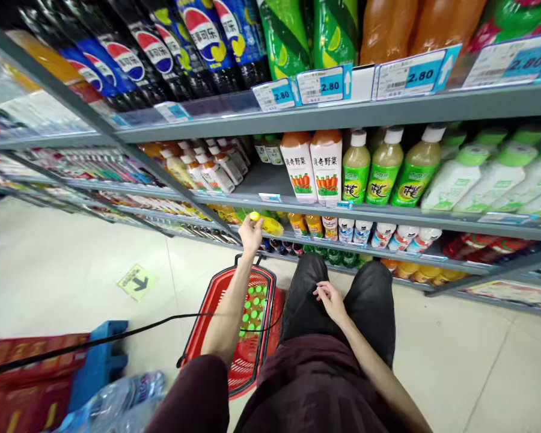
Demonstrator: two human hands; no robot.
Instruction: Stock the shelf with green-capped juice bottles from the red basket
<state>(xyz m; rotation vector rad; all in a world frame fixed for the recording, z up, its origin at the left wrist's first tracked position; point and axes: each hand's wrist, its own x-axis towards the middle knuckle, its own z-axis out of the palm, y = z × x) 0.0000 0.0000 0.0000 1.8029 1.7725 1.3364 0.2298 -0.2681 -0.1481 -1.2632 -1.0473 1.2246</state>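
My left hand (250, 235) is closed around the neck of a yellow bottle (271, 226) with a yellow cap. It holds the bottle tilted on its side at the front of a lower shelf (428, 257). Below my left forearm, a red shopping basket (207, 313) stands on the floor, with several green-capped bottles (253, 310) grouped at its right side. My right hand (331, 299) rests by my knee over the dark trousers, its fingers loosely curled and partly apart, with nothing seen in it.
Shelves ahead hold cola bottles (202, 36), orange drink cartons (326, 165), green-labelled bottles (381, 171) and white bottles (462, 180). A thin black cord (162, 322) crosses over the basket. At lower left are a blue pallet (101, 355), red boxes (22, 385) and clear water bottles (117, 403).
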